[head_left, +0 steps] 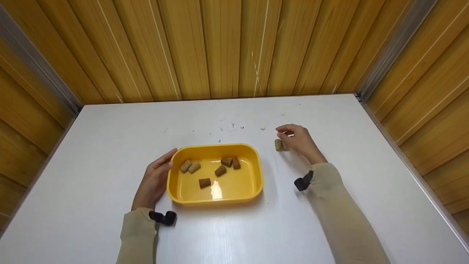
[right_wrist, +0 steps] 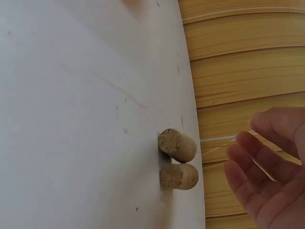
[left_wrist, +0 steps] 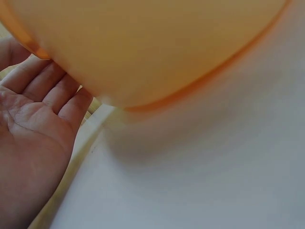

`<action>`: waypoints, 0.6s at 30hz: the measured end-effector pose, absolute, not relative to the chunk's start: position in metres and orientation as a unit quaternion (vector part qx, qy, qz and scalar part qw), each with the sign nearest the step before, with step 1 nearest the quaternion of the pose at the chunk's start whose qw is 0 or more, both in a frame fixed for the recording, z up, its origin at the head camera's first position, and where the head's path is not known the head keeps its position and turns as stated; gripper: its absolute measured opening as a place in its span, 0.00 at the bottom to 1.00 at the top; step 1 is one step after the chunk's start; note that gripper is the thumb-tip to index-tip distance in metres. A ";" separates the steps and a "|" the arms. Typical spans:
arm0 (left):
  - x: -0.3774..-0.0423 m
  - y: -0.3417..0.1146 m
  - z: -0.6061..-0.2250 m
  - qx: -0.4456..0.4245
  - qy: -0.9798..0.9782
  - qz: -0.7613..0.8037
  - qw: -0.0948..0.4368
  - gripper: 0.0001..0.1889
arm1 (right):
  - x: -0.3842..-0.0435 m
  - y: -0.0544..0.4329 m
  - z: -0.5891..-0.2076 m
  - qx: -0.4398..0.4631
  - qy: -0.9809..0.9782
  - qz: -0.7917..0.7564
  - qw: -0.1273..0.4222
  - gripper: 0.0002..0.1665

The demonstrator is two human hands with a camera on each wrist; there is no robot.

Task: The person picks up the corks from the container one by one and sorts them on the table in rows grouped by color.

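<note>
In the head view, a yellow rectangular plastic box [head_left: 216, 198] holds two light tan corks [head_left: 185, 166] at its left and several darker brown corks [head_left: 205, 182] in the middle and right. My left hand [head_left: 155, 179] rests against the box's left end, with its fingers along the outer wall. The left wrist view shows those fingers [left_wrist: 59, 90] fairly straight at the box's side. My right hand [head_left: 298, 141] is above two tan corks [right_wrist: 178, 145] that lie side by side on the table. Nothing is between its loosely bent fingers [right_wrist: 257, 157], and the thumb stands apart from them.
The white table [head_left: 220, 234] has small dark marks [head_left: 232, 125] beyond the box. Yellow wood-patterned panels [head_left: 220, 47] rise behind the table and on both sides. A small black wrist camera [head_left: 303, 181] sits at each sleeve cuff.
</note>
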State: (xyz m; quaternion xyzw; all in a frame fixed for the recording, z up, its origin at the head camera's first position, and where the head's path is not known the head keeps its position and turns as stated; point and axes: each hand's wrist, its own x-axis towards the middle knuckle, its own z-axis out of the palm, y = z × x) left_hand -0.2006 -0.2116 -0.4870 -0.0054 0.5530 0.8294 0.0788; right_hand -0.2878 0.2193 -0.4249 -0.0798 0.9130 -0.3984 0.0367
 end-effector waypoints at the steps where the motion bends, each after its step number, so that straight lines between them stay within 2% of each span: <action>1: -0.201 -0.212 -0.487 -0.003 0.555 0.828 0.080 0.27 | -0.287 0.216 -0.423 -0.083 0.913 -0.398 0.037 0.19; 10: -0.200 -0.213 -0.487 -0.003 0.557 0.827 0.080 0.27 | -0.282 0.186 -0.402 -0.147 0.903 -0.402 0.035 0.16; 18: -0.201 -0.212 -0.487 -0.011 0.554 0.829 0.080 0.27 | -0.279 0.158 -0.385 -0.191 0.896 -0.392 0.081 0.17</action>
